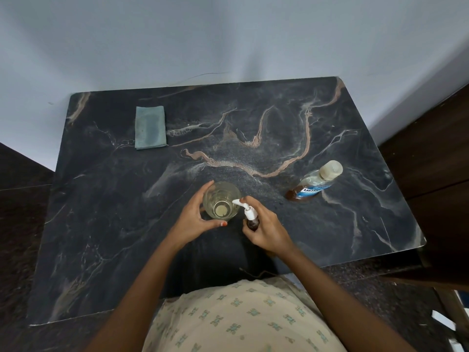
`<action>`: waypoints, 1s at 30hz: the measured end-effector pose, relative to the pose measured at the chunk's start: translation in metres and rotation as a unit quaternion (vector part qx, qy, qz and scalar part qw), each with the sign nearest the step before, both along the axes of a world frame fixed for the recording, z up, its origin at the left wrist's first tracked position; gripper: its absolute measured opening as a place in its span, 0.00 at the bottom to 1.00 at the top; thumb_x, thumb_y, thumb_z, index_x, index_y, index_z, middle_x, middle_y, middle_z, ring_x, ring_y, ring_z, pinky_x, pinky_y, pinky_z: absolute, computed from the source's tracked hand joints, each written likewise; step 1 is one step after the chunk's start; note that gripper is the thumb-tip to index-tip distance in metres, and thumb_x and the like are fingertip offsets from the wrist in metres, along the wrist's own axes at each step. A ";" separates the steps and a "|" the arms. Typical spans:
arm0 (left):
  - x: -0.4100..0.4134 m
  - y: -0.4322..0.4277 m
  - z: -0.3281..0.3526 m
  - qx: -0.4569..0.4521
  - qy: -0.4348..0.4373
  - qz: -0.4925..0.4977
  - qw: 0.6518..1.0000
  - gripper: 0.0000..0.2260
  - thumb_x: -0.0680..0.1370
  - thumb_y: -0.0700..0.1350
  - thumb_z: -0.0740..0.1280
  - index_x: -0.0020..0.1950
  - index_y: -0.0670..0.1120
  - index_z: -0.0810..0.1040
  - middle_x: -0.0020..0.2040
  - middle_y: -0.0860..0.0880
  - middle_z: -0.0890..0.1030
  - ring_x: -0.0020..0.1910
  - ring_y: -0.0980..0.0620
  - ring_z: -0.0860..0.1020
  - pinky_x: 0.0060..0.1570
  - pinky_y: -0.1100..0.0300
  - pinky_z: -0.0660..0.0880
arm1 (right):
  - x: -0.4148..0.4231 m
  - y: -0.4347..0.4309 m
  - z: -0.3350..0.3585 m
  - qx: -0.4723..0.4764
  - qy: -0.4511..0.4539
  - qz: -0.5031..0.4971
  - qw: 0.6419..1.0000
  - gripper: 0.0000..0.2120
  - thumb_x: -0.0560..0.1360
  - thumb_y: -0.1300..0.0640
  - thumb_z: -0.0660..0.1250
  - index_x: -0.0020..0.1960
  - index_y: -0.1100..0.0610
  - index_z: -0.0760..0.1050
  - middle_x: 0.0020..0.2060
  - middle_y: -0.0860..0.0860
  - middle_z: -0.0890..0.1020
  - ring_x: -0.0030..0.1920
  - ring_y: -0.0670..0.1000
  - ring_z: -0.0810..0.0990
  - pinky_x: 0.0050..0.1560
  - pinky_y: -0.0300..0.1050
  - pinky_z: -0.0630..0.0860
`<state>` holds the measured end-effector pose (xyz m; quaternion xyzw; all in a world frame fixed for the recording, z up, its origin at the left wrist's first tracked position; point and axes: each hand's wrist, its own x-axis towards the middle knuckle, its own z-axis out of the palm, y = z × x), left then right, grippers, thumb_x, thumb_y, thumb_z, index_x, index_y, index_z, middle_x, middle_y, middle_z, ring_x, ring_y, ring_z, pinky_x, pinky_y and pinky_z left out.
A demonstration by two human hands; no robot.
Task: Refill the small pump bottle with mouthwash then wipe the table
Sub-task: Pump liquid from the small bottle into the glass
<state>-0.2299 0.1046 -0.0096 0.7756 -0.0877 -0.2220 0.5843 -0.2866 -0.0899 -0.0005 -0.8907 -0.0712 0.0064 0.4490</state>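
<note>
Holding a clear glass (pixel 222 201) with the left hand (pixel 195 219), fingers curling round the far side of its wall and thumb reaching round the near side. Gripping the small pump bottle (pixel 251 217) with the right hand (pixel 266 229), fingers wrapping round the brown body and the index finger lying across the top of the white pump head. Pointing the pump's spout over the rim of the glass, bottle and glass sitting just beside each other. Working near the middle of the table (pixel 253 110), somewhat toward its near edge.

Showing the glass from above, upright, with a pale round base visible through it; not possible to tell how much liquid is inside. Not possible to tell either whether the pump bottle is resting on the table or hanging just above it, its base being hidden behind the right hand.

Showing also the mouthwash bottle (pixel 314 184), standing capped toward the right edge of the table, well apart from both hands, carrying a blue label and holding brown liquid low in its clear body.

Showing a grey-green cloth (pixel 150 127), folded into a rectangle and lying flat near the far left corner, well apart from everything else.

Showing dark marbled stone with pale and tan veins across the table top, and a cream patterned garment (pixel 241 318) at the near edge.
</note>
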 end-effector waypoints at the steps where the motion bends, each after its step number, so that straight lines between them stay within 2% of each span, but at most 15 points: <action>1: 0.000 0.000 0.000 -0.002 0.000 0.000 1.000 0.43 0.62 0.38 0.77 0.70 0.55 0.59 0.67 0.54 0.67 0.64 0.60 0.68 0.58 0.73 0.65 | 0.000 0.000 0.000 0.001 0.002 0.001 1.000 0.30 0.68 0.65 0.67 0.64 0.45 0.62 0.55 0.46 0.74 0.48 0.35 0.70 0.46 0.24 0.66; 4: 0.000 0.000 0.001 -0.004 -0.001 0.000 1.000 0.42 0.62 0.38 0.77 0.68 0.58 0.59 0.67 0.54 0.68 0.64 0.59 0.69 0.59 0.72 0.65 | 0.001 -0.002 0.001 0.001 0.006 0.008 1.000 0.29 0.68 0.65 0.67 0.63 0.45 0.62 0.53 0.45 0.73 0.46 0.34 0.70 0.44 0.23 0.66; 7: 0.000 0.000 0.001 -0.004 -0.001 0.003 1.000 0.42 0.62 0.38 0.78 0.67 0.60 0.59 0.67 0.54 0.68 0.65 0.58 0.68 0.60 0.68 0.65 | 0.001 -0.003 0.000 -0.011 0.008 0.008 1.000 0.25 0.68 0.66 0.68 0.60 0.49 0.66 0.50 0.45 0.73 0.41 0.33 0.69 0.42 0.23 0.64; 11: 0.000 0.000 0.001 -0.005 -0.001 0.001 1.000 0.42 0.62 0.38 0.77 0.67 0.59 0.59 0.67 0.53 0.68 0.65 0.57 0.68 0.62 0.65 0.65 | 0.000 -0.004 0.000 -0.005 0.008 0.008 1.000 0.25 0.68 0.67 0.68 0.63 0.58 0.67 0.50 0.45 0.71 0.45 0.33 0.68 0.45 0.20 0.64; 14: 0.000 0.000 0.002 -0.004 0.002 0.001 1.000 0.42 0.63 0.39 0.77 0.68 0.60 0.59 0.67 0.53 0.68 0.65 0.58 0.68 0.62 0.66 0.65 | 0.001 -0.004 0.003 -0.003 0.015 0.022 1.000 0.28 0.69 0.66 0.67 0.65 0.51 0.64 0.51 0.42 0.71 0.44 0.32 0.70 0.44 0.20 0.65; 17: 0.000 0.000 0.001 -0.003 0.004 0.001 1.000 0.42 0.62 0.39 0.77 0.68 0.60 0.59 0.67 0.54 0.68 0.65 0.57 0.68 0.61 0.67 0.65 | 0.000 -0.003 0.004 -0.016 0.014 0.022 1.000 0.24 0.70 0.65 0.67 0.60 0.47 0.63 0.45 0.39 0.70 0.41 0.31 0.73 0.38 0.24 0.67; 19: 0.000 0.000 0.001 -0.003 0.004 0.001 1.000 0.42 0.62 0.39 0.78 0.68 0.60 0.59 0.67 0.54 0.68 0.66 0.57 0.68 0.62 0.65 0.65 | 0.000 -0.003 0.002 -0.030 0.005 0.013 0.999 0.19 0.70 0.64 0.67 0.57 0.52 0.67 0.43 0.41 0.72 0.37 0.35 0.73 0.35 0.26 0.66; 21: 0.000 0.000 0.001 -0.003 0.003 0.001 1.000 0.42 0.62 0.39 0.78 0.67 0.60 0.59 0.67 0.54 0.68 0.66 0.57 0.68 0.63 0.63 0.65 | 0.001 -0.003 0.001 -0.037 -0.001 0.003 0.999 0.16 0.70 0.65 0.67 0.56 0.56 0.70 0.44 0.43 0.72 0.35 0.36 0.72 0.36 0.26 0.65; 24: 0.000 0.000 0.002 -0.004 0.004 0.001 1.000 0.42 0.62 0.39 0.78 0.67 0.60 0.59 0.68 0.53 0.68 0.66 0.57 0.68 0.64 0.61 0.66 | 0.003 -0.002 0.003 -0.032 -0.005 -0.008 0.999 0.19 0.70 0.65 0.67 0.60 0.57 0.69 0.47 0.44 0.72 0.40 0.34 0.70 0.40 0.21 0.65; 26: 0.000 0.000 0.002 -0.001 0.005 0.001 1.000 0.42 0.62 0.39 0.78 0.67 0.60 0.59 0.68 0.53 0.68 0.66 0.57 0.68 0.64 0.61 0.66 | 0.003 -0.002 0.004 -0.035 -0.008 -0.009 0.999 0.21 0.71 0.63 0.67 0.62 0.55 0.68 0.49 0.48 0.76 0.41 0.33 0.70 0.41 0.21 0.65; 30: 0.000 0.001 0.002 0.005 0.006 -0.003 1.000 0.42 0.62 0.40 0.78 0.67 0.61 0.59 0.67 0.55 0.67 0.66 0.56 0.68 0.65 0.60 0.66 | 0.004 -0.002 0.005 -0.041 -0.030 -0.007 0.999 0.20 0.71 0.64 0.68 0.60 0.55 0.68 0.50 0.54 0.78 0.45 0.34 0.68 0.41 0.20 0.65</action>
